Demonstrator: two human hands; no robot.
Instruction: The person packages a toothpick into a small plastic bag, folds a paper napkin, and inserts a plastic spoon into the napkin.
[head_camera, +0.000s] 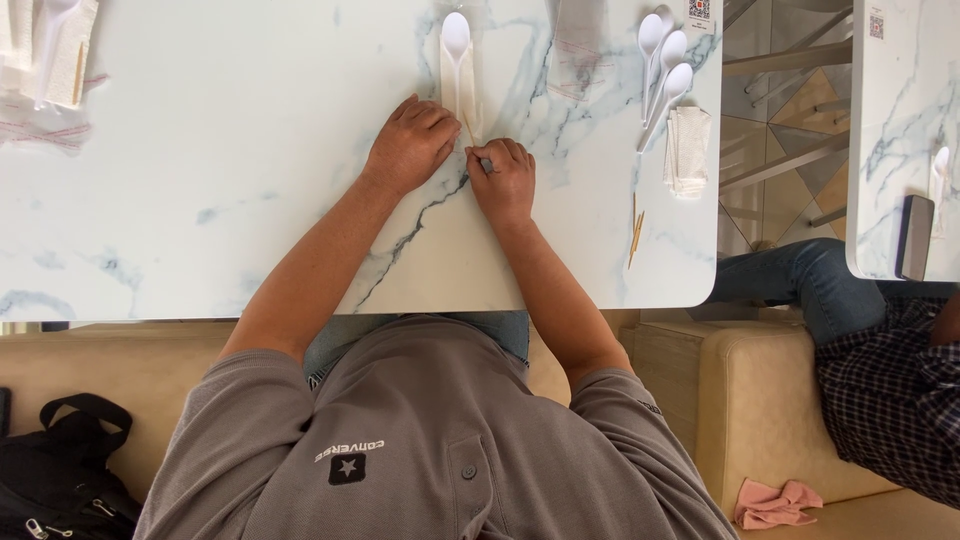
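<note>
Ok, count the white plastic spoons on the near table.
5: one spoon on the napkin by the hands, a group of three spoons at right, one wrapped spoon top left. Others may be out of frame.

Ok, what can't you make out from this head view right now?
- Lower end of the napkin-wrapped spoon: hidden by the left hand and right hand.
- What the right fingertips pinch: too small.
- Wrapped set at top left: cut by the frame edge.
- Toothpicks: too thin to count.
</note>
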